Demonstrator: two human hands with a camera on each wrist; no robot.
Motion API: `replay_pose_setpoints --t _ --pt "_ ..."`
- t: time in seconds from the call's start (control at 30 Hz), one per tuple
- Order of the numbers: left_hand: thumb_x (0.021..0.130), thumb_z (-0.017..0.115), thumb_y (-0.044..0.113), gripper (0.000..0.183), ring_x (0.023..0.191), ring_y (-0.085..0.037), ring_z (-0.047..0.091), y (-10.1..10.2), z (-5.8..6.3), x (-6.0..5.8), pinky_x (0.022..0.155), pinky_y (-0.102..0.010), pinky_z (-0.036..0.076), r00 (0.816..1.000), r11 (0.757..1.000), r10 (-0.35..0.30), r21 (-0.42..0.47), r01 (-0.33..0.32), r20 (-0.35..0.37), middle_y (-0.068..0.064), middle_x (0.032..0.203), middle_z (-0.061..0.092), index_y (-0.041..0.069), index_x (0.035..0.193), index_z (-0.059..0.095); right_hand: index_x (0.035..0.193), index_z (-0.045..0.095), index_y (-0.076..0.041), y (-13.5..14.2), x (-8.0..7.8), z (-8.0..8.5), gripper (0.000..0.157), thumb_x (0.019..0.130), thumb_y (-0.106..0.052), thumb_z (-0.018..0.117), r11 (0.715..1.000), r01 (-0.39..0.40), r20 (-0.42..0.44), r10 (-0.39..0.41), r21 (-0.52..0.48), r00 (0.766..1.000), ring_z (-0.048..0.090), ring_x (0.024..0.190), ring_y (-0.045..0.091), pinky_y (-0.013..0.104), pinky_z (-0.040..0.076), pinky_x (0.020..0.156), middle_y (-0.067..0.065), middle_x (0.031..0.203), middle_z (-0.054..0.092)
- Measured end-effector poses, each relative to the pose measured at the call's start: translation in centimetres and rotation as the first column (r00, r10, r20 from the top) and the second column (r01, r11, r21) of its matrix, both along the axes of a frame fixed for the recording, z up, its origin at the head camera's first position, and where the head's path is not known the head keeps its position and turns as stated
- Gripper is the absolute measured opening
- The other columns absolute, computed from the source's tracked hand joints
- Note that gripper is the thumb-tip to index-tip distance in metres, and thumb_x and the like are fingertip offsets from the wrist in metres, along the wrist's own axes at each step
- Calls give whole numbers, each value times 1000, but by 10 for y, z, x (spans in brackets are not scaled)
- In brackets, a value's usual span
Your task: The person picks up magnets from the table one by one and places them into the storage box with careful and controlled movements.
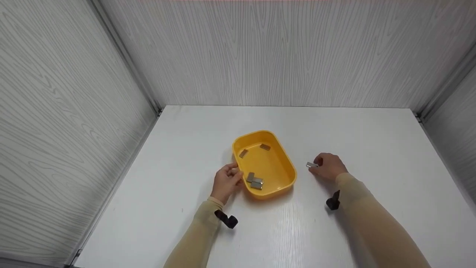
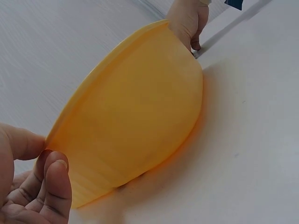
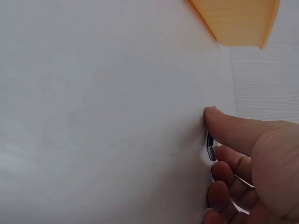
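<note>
A yellow plastic box (image 1: 288, 160) with rounded corners and no lid stands on the white table. My left hand (image 1: 226, 182) pinches its left rim; in the left wrist view the thumb and curled fingers (image 2: 58, 182) are at the rim. Inside lie several small flat grey metal pieces: three bunched at the near left, including an upright-looking one (image 1: 250, 176), one by the left wall (image 1: 243, 153) and one at the far end (image 1: 265, 147). To the right of the box, my right hand (image 1: 329, 166) pinches a similar silvery piece (image 3: 211, 147) between thumb and fingers, close over the table.
The white table (image 1: 178, 149) is bounded by a pale wood-grain panel (image 1: 282, 56) at the back and another panel (image 1: 55, 93) at the left. A third panel (image 1: 452, 130) stands at the right. Each wrist carries a black camera mount (image 1: 333, 201).
</note>
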State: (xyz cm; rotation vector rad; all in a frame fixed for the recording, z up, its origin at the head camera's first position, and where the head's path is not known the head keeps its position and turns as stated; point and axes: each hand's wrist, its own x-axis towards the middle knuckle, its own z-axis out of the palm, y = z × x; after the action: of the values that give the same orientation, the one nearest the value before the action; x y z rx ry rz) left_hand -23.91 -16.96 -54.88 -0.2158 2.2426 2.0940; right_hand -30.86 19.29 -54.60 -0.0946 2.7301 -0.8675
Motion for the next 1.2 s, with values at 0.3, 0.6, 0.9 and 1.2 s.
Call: replay_pose_setpoints --t 0.3,0.6,0.9,1.2 --pt "93 63 10 44 79 -19 63 1 1 -2 71 -32 56 1000 1000 -15 -2 15 -12 -12 95 63 0 134 49 98 63 -4 0 -4 7 32 87 -34 69 1000 -15 74 14 19 997 51 88 27 38 45 79 10 95 58" --pt "94 61 7 43 78 -19 63 -1 1 0 71 -33 56 998 999 -39 11 40 -47 -16 97 63 -3 134 48 90 61 -7 0 2 8 27 94 -34 59 992 -113 12 113 60 994 50 83 23 36 41 72 5 86 56" --pt "93 63 10 44 80 -20 64 -1 1 0 73 -34 56 1000 1000 -21 3 22 -22 -10 95 63 -1 134 49 93 57 -8 8 8 9 24 94 -32 60 996 -83 30 83 10 996 50 80 22 33 42 67 5 85 55" --pt "93 63 11 46 83 -20 64 0 2 0 73 -34 56 999 999 -33 -1 33 -25 -11 97 63 -1 135 48 111 59 -7 14 10 8 23 91 -17 63 993 -105 -26 107 46 994 55 87 26 43 47 78 11 98 62"
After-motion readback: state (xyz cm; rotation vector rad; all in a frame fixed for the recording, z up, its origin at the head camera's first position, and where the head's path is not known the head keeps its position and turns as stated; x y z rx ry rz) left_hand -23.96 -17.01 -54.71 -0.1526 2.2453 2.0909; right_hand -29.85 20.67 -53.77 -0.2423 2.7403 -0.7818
